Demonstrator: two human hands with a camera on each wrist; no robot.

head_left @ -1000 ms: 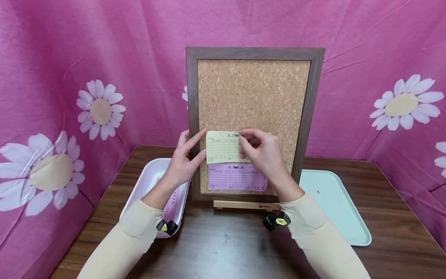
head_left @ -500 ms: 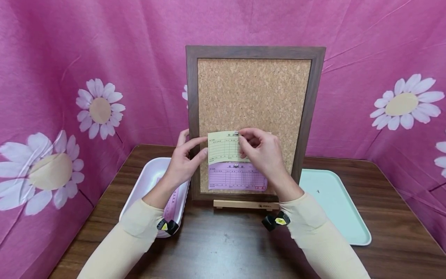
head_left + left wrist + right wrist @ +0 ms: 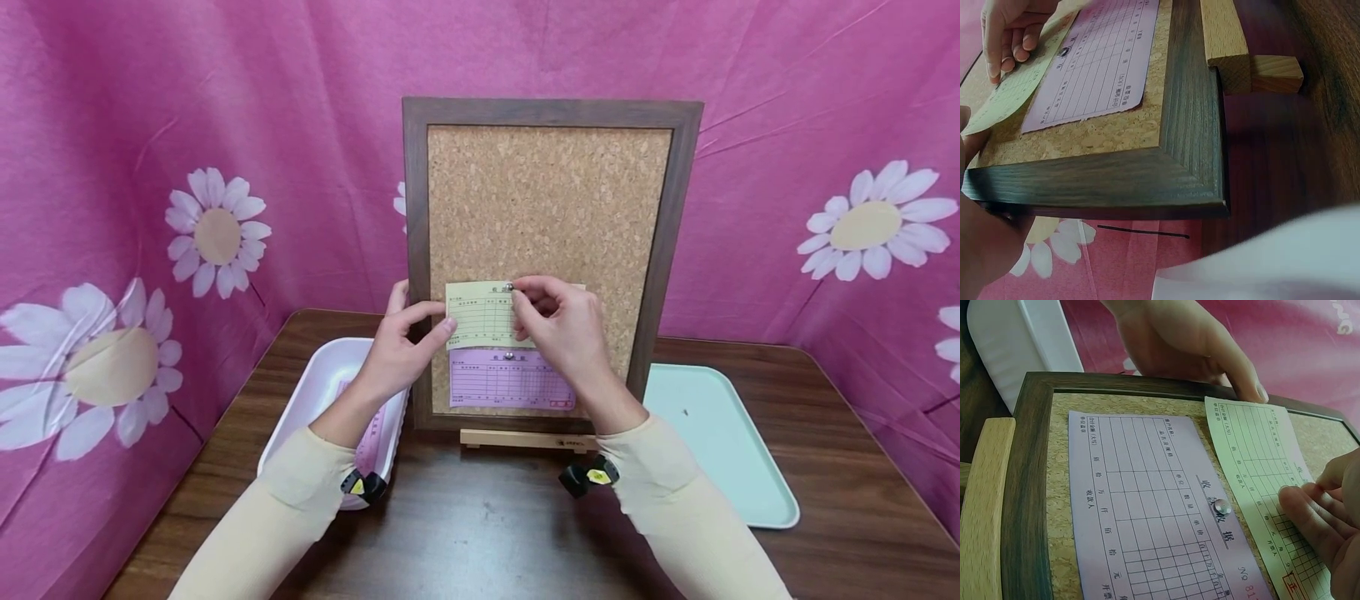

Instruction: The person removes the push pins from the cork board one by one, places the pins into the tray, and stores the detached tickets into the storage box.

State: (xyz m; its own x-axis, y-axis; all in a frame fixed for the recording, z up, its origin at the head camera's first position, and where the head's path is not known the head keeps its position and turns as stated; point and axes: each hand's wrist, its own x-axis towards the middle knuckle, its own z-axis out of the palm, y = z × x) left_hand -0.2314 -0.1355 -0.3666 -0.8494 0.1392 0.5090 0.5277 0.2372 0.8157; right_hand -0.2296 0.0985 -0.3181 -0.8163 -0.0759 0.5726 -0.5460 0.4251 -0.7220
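Right hand [image 3: 564, 323] at silver pin [image 3: 509, 287], yellow slip [image 3: 478, 317], black-ruled, curving

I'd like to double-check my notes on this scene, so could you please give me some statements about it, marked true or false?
1. The yellow slip is above the purple slip on the corkboard. True.
2. The right hand is at the upper pin. True.
3. The left hand touches the purple slip. False: its thumb is at the yellow slip's left edge.
4. The green tray is left of the corkboard. False: it is on the right; the white tub is on the left.
5. The lower pin is near the purple slip's top. True.
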